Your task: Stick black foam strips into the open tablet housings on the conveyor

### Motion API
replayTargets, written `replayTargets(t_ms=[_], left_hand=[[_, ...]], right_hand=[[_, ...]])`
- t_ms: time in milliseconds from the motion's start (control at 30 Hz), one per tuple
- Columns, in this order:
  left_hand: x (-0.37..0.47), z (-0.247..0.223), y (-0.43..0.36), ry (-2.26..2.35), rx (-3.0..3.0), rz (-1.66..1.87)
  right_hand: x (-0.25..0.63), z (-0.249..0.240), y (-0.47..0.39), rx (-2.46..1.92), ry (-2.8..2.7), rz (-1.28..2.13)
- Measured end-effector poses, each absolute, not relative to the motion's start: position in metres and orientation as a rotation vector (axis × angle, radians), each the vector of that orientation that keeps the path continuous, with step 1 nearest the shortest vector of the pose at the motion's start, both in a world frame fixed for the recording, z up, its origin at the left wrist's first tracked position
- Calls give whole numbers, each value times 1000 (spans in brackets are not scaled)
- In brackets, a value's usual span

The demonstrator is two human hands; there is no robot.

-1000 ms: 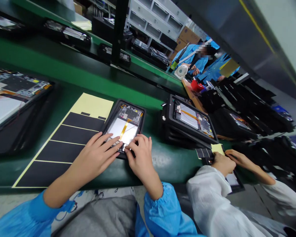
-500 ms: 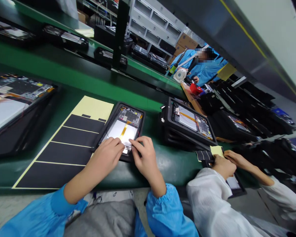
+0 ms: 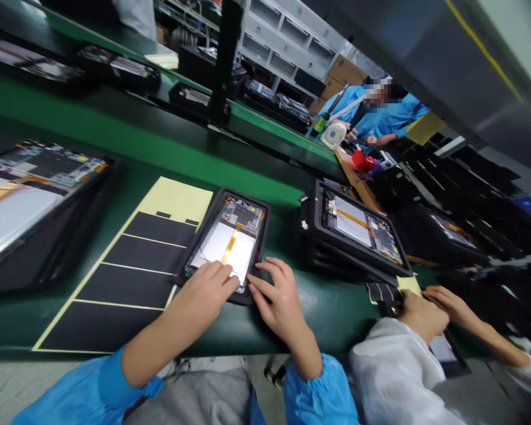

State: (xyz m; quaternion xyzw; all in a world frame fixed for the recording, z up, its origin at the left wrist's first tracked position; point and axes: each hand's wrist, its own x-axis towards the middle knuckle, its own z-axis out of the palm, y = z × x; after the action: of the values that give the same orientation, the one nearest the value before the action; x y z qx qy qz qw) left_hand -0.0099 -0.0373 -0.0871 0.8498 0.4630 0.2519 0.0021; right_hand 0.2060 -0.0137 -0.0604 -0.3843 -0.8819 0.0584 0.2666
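An opened tablet (image 3: 252,227) lies in a black tray (image 3: 266,218), showing its circuit board, a white battery and an orange flat cable. My left hand (image 3: 210,286) rests over the lower left of the tablet, fingers curled together with the tips down; anything between them is hidden. At the lower right edge, my right hand (image 3: 278,295) touches the tablet's rim with fingers apart. A thin red wire runs near these fingers. Just left of the tray is a yellow backing sheet (image 3: 177,198) bearing black rectangular stickers (image 3: 135,283).
Stacked black trays (image 3: 318,236) with another opened tablet (image 3: 351,221) stand to the right. A larger-looking opened tablet (image 3: 22,206) is at the left. Beside me, a co-worker's hands (image 3: 425,313) handle a yellow piece. A raised shelf (image 3: 181,139) runs along the back.
My right hand has shifted from the battery's lower end to the tablet's right edge, and its fingers have spread. My left hand stays at the lower end. The whole view has shifted slightly.
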Motion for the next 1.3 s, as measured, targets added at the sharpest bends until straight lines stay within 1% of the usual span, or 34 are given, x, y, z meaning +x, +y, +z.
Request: replayTargets(t_ms=[133, 200, 267, 367, 500, 633, 1000, 1300], left_hand=[[1, -87, -48, 1494, 2755, 688], [5, -89, -49, 1519, 2747, 672], [6, -91, -49, 1514, 2747, 683], [4, -94, -46, 1468, 2701, 713], [3, -94, -43, 1430, 2633, 817], [6, -93, -42, 1413, 2637, 870], [10, -100, -39, 1380, 2610, 932], [9, -103, -41, 1392, 2593, 869]], right_hand=[[183, -33, 1, -972, -2239, 227], [149, -16, 22, -899, -2211, 353], [104, -5, 53, -776, -2326, 564], [35, -11, 105, -705, -2583, 787], [-14, -43, 151, -614, -2740, 750], [-15, -60, 157, -571, -2732, 712], [-12, -58, 155, -583, -2733, 669], [-12, -55, 153, -590, -2754, 667]])
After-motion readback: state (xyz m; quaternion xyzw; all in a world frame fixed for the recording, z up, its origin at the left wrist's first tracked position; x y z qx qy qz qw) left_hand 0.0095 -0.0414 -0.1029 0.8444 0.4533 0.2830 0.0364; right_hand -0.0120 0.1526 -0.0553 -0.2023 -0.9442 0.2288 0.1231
